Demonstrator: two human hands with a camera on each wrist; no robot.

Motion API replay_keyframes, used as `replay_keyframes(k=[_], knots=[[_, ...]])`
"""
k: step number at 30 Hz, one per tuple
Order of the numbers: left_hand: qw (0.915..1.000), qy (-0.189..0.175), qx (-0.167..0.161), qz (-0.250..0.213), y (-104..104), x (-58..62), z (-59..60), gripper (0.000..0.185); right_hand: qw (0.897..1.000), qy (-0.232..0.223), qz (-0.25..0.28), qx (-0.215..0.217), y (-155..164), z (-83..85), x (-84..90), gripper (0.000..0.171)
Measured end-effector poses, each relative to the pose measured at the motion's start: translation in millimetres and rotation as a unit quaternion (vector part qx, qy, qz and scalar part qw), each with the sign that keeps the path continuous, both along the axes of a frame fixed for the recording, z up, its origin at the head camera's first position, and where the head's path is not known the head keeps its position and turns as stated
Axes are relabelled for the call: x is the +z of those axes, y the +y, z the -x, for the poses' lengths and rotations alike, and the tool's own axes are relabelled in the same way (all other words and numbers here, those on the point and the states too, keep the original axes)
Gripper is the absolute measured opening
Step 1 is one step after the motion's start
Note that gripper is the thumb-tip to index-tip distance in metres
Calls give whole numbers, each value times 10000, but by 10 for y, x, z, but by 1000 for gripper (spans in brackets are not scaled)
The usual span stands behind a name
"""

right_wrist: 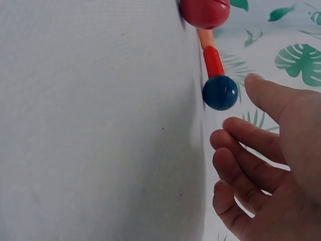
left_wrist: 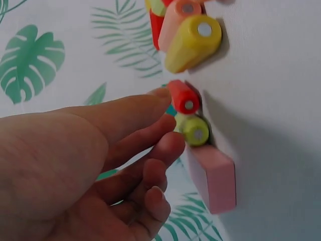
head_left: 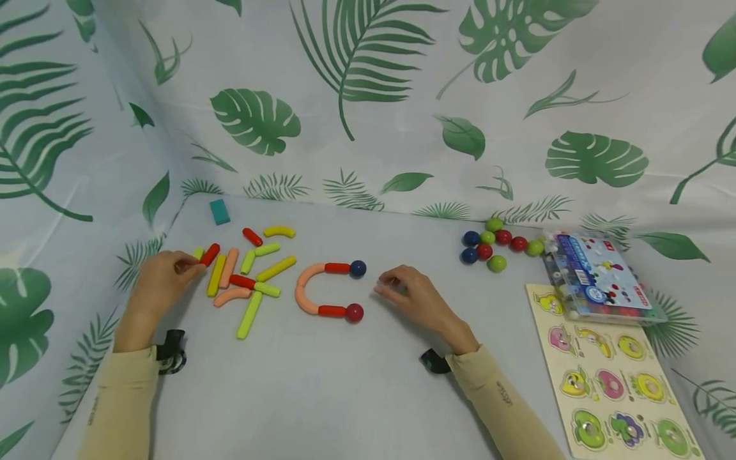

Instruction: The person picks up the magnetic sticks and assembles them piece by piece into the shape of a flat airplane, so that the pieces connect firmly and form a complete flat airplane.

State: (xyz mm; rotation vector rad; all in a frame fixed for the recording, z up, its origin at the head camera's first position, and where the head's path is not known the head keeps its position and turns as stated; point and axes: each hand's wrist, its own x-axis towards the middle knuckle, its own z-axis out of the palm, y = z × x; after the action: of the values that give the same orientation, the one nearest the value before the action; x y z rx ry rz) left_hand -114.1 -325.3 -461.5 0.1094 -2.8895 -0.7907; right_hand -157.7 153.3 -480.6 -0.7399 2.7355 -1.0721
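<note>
A pile of coloured sticks (head_left: 253, 275) lies at the left of the grey table (head_left: 345, 396). My left hand (head_left: 192, 267) rests at the pile's left edge. In the left wrist view its fingertips (left_wrist: 168, 100) touch a red stick (left_wrist: 183, 96) and a yellow-green stick (left_wrist: 195, 130), gripping neither. A pink block (left_wrist: 213, 175) lies just beside them. In the middle sits a U shape (head_left: 305, 287) of an orange curve and two red sticks, tipped by a blue ball (head_left: 358, 268) and a red ball (head_left: 354, 312). My right hand (head_left: 382, 284) hovers just right of it, fingers loosely curled and holding nothing, near the blue ball (right_wrist: 219, 93).
A cluster of coloured balls (head_left: 489, 246) lies at the back right. Beside it stands a clear plastic box (head_left: 598, 278), partly on a wooden fruit puzzle board (head_left: 609, 377). A teal block (head_left: 220, 211) sits at the back left. Leaf-print cloth walls surround the table.
</note>
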Motion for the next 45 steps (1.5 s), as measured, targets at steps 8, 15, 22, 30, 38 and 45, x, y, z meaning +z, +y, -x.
replay_keyframes(k=[8, 15, 22, 30, 38, 45], knots=[[9993, -121, 275, -227, -67, 9, 30, 27, 9999, -111, -44, -98, 50, 10, 20, 33], [9991, -95, 391, -162, -37, -5, 88, 29, 9998, -70, -140, -109, 82, 9, 28, 32], [9996, -42, 252, 75, 161, -43, 226, 36, 9997, 48, -184, -174, 138, -22, 32, 27], [9982, -270, 503, 199, 280, -71, 247, 35, 9998, 53, -81, -202, 160, -44, 14, 25], [9980, 444, 445, -62, 395, 36, 115, 31, 9996, 252, -13, -142, 114, 0, -1, 23], [9946, 703, -745, -152, 1050, 117, 66, 28, 9996, 225, -26, -141, 104, 36, -4, 22]])
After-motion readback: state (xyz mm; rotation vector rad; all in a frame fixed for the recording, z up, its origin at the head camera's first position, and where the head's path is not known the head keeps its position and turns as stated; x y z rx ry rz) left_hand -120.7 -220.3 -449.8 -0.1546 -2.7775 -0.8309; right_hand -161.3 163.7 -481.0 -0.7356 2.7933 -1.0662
